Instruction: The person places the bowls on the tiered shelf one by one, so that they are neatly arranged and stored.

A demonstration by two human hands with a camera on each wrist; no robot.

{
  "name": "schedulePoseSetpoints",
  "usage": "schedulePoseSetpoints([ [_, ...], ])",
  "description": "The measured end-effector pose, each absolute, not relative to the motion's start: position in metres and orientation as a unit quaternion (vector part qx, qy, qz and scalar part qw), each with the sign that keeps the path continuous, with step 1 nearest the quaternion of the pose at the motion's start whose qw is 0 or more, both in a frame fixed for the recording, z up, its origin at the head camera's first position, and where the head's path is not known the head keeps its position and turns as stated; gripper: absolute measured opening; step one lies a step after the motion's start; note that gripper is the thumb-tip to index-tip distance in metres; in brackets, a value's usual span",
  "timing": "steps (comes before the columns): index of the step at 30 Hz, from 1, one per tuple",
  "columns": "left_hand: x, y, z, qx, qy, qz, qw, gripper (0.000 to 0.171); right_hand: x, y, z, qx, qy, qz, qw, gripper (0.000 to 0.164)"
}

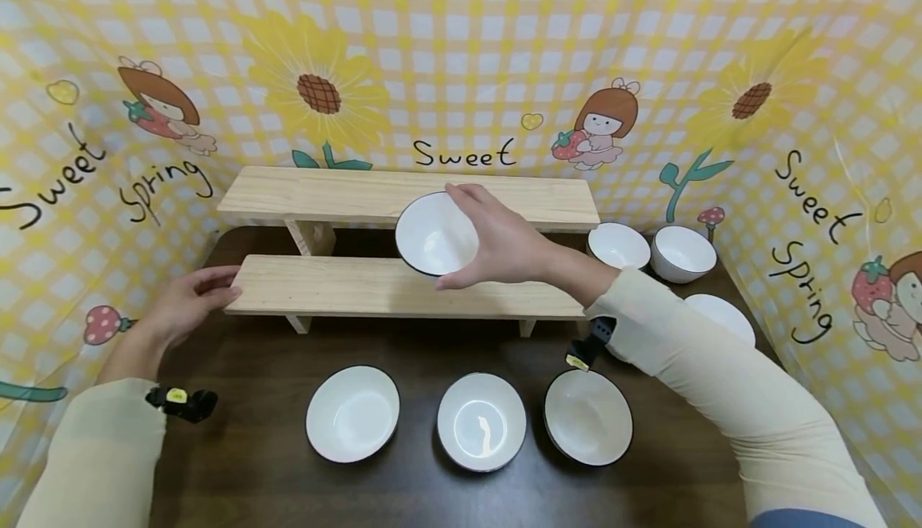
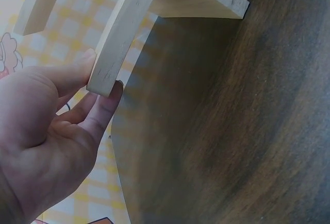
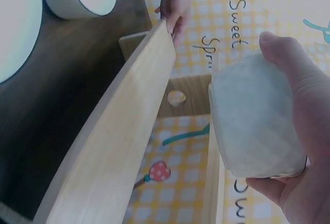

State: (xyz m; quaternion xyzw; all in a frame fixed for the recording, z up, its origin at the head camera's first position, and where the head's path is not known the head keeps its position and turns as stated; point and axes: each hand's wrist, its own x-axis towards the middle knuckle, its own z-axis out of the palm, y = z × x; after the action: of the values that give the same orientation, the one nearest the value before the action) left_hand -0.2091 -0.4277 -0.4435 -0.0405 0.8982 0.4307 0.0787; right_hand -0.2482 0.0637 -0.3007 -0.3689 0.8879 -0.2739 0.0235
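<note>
My right hand (image 1: 504,240) grips a white bowl (image 1: 432,236) with a dark rim, thumb and fingers on opposite sides of it. In the head view the bowl overlaps the two-tier wooden shelf, its inside facing the camera. The right wrist view shows the bowl's faceted outer wall (image 3: 258,116). At the shelf's left end, my left hand (image 1: 183,300) pinches the edge of the lower board (image 1: 324,284). In the left wrist view the thumb lies on one face of that board end (image 2: 111,69), fingers on the other. The upper board (image 1: 310,192) stands behind.
Three white bowls stand in a row in front of the shelf: left (image 1: 353,414), middle (image 1: 481,422) and right (image 1: 588,418). Several more bowls (image 1: 684,254) stand at the right, partly behind my right arm. A yellow checked cloth (image 1: 461,48) encloses the dark table (image 1: 238,448).
</note>
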Motion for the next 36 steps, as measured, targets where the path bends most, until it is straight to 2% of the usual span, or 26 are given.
schedulePoseSetpoints([
  [16, -0.209, -0.427, -0.442, -0.035, 0.902, 0.424, 0.076, 0.070, -0.253, 0.009, -0.302, -0.330, 0.895, -0.300, -0.001, 0.130],
  [24, -0.210, -0.427, -0.441, -0.040, 0.896, 0.435, 0.082, 0.071, -0.260, -0.018, -0.297, -0.303, 0.907, -0.292, 0.005, 0.130],
  [36, -0.210, -0.427, -0.440, -0.052, 0.905, 0.414, 0.081, 0.072, -0.272, -0.059, -0.295, -0.305, 0.908, -0.288, -0.005, 0.129],
])
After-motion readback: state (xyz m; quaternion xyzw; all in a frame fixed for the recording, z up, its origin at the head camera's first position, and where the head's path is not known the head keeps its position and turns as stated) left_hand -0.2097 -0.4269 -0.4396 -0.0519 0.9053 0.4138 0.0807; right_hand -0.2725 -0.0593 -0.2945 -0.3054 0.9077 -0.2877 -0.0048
